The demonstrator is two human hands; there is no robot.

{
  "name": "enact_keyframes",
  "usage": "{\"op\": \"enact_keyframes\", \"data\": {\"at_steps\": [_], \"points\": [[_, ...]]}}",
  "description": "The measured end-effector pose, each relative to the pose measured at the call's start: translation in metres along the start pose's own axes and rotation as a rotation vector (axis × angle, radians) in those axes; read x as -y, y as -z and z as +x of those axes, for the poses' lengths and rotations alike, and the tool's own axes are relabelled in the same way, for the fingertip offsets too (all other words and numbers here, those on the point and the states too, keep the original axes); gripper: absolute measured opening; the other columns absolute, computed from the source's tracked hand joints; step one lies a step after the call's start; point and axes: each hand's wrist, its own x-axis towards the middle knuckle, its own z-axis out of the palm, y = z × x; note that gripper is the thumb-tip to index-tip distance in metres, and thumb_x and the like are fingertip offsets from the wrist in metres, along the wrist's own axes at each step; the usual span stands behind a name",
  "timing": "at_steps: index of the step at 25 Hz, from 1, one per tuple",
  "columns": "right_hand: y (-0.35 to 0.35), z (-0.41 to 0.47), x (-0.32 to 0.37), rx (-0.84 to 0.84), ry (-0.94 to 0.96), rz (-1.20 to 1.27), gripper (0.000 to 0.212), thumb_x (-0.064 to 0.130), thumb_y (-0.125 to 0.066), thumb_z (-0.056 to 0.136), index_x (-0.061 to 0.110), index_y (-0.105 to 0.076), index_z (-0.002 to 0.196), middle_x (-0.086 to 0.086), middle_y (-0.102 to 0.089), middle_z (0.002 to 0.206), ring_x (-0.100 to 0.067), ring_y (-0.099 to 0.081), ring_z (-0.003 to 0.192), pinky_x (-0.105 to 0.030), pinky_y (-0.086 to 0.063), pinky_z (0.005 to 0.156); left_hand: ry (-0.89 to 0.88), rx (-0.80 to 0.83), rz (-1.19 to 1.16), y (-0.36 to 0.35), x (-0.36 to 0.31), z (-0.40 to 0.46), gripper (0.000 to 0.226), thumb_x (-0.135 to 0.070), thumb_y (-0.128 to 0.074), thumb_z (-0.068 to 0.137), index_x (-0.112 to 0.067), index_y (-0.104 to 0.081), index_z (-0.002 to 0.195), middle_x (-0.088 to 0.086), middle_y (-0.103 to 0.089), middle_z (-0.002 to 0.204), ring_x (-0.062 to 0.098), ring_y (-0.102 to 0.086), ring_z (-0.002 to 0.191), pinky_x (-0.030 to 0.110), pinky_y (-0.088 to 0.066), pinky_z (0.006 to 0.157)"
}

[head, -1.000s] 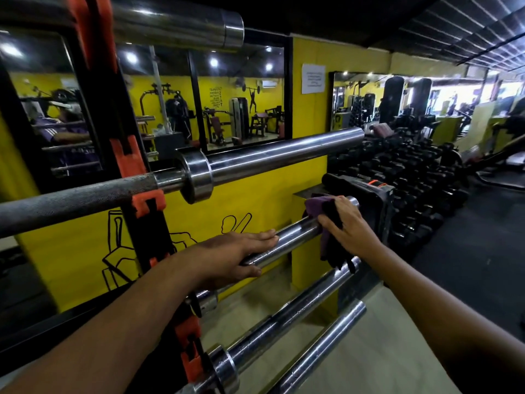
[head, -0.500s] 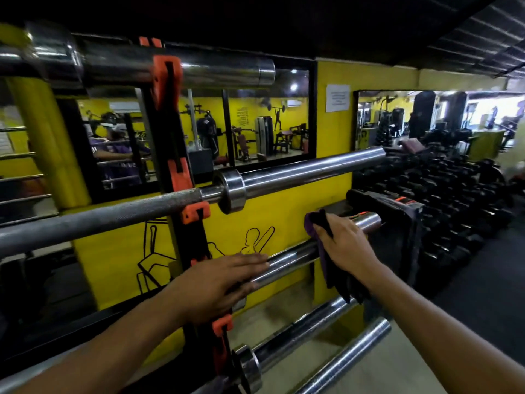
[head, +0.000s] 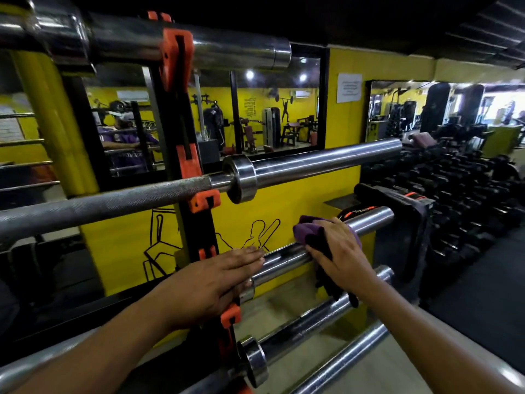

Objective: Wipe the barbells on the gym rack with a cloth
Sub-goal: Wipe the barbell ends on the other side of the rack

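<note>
Shifted since the earlier frame: right hand and cloth, drawn inward along the bar sleeve toward the left hand.

Rack upright (head: pixel 184 155): black, orange hooks, beside the left fingers.
Left hand (head: pixel 216 280): fingers straight, flat on the barbell (head: pixel 287 258) by its collar, steadying it; nothing gripped.
Cloth (head: pixel 308 234): purple, draped over the sleeve, under the right fingers.
Right hand (head: pixel 341 251): fingers curled over cloth and sleeve.

Step in hand: wiping this sleeve, apparently mid-stroke.
Next move, by judgement: stroke outward to the sleeve's end, then go to the bars below.
</note>
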Motion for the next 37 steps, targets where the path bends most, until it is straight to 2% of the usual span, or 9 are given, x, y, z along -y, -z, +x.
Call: {"op": "enact_keyframes", "data": {"at_steps": [5, 7, 13, 18, 20, 25, 28, 32, 37], "points": [[0.031, 0.071, 0.000, 0.315, -0.357, -0.187, 0.032, 0.054, -0.046, 0.099, 0.024, -0.055, 0.094, 0.006, -0.056, 0.078, -0.017, -0.057, 0.076, -0.029, -0.038, 0.071, 0.000, -0.005, -0.006, 0.003, -0.002, 0.001, 0.064, -0.060, -0.007, 0.100, -0.035, -0.025, 0.156, -0.022, -0.013, 0.161, -0.020, 0.005, 0.143, 0.004, 0.007, 0.114], [0.026, 0.078, 0.019, 0.418, -0.318, -0.237, 0.034, 0.054, -0.045, 0.099, 0.022, -0.058, 0.100, 0.003, -0.061, 0.087, -0.016, -0.053, 0.077, -0.032, -0.040, 0.080, 0.018, 0.042, 0.002, 0.006, -0.005, 0.001, 0.063, -0.061, -0.005, 0.097, -0.039, -0.017, 0.155, -0.024, -0.006, 0.161, -0.021, 0.011, 0.141, 0.003, 0.009, 0.112], [0.017, 0.006, -0.003, 0.052, -0.134, -0.008, 0.051, 0.060, -0.038, 0.095, 0.021, -0.055, 0.123, -0.001, -0.061, 0.115, -0.021, -0.051, 0.114, -0.045, -0.034, 0.108, -0.004, 0.149, 0.033, 0.019, -0.001, -0.025, 0.065, -0.061, -0.001, 0.093, -0.043, 0.005, 0.155, -0.040, 0.028, 0.152, -0.017, 0.025, 0.140, 0.003, 0.017, 0.109], [0.023, 0.058, 0.061, -0.051, -0.378, 0.289, 0.035, 0.047, -0.037, 0.105, 0.020, -0.057, 0.113, 0.005, -0.059, 0.090, -0.013, -0.060, 0.082, -0.029, -0.044, 0.077, -0.009, -0.030, 0.181, 0.014, 0.005, -0.041, 0.054, -0.043, -0.014, 0.107, -0.030, -0.024, 0.158, -0.015, -0.019, 0.165, 0.001, -0.021, 0.149, 0.017, -0.020, 0.116], [0.004, 0.053, 0.092, 0.016, -0.270, 0.103, 0.030, 0.049, -0.037, 0.105, 0.026, -0.055, 0.105, 0.010, -0.059, 0.085, -0.007, -0.059, 0.079, -0.022, -0.043, 0.084, -0.021, -0.058, 0.222, 0.012, 0.006, -0.042, 0.052, -0.038, -0.026, 0.104, -0.025, -0.035, 0.154, -0.008, -0.034, 0.160, 0.005, -0.032, 0.143, 0.022, -0.029, 0.112], [-0.016, 0.069, 0.113, 0.393, -0.226, -0.268, 0.049, 0.057, -0.030, 0.100, 0.020, -0.062, 0.103, -0.003, -0.062, 0.092, -0.023, -0.056, 0.090, -0.044, -0.028, 0.084, -0.032, -0.065, 0.159, 0.016, 0.009, -0.040, 0.052, -0.032, -0.038, 0.099, -0.026, -0.045, 0.150, -0.012, -0.038, 0.157, -0.003, -0.032, 0.141, 0.013, -0.024, 0.112], [-0.029, 0.047, 0.125, 0.189, 0.088, -0.342, 0.046, 0.042, -0.018, 0.101, 0.021, -0.057, 0.112, -0.003, -0.067, 0.101, -0.026, -0.060, 0.092, -0.042, -0.034, 0.083, -0.011, -0.039, 0.142, 0.014, 0.010, -0.041, 0.052, -0.032, -0.040, 0.098, -0.027, -0.046, 0.149, -0.012, -0.039, 0.157, -0.003, -0.034, 0.141, 0.015, -0.030, 0.111], [-0.032, -0.007, 0.101, -0.014, 0.069, -0.080, 0.043, 0.049, -0.026, 0.104, 0.021, -0.057, 0.116, 0.001, -0.064, 0.114, -0.019, -0.054, 0.115, -0.046, -0.031, 0.112, -0.017, -0.005, 0.132, 0.016, 0.012, -0.044, 0.053, -0.034, -0.035, 0.106, -0.035, -0.024, 0.157, -0.020, -0.014, 0.164, -0.007, -0.011, 0.149, 0.016, -0.018, 0.119], [-0.014, 0.059, 0.107, 0.332, -0.271, -0.177, 0.050, 0.063, -0.027, 0.099, 0.026, -0.058, 0.085, 0.000, -0.067, 0.096, -0.022, -0.059, 0.092, -0.044, -0.035, 0.100, -0.019, 0.224, 0.139, 0.020, 0.010, -0.053, 0.067, -0.030, -0.028, 0.109, -0.040, 0.022, 0.153, -0.028, 0.034, 0.156, -0.008, 0.028, 0.143, 0.018, 0.012, 0.118]]}}
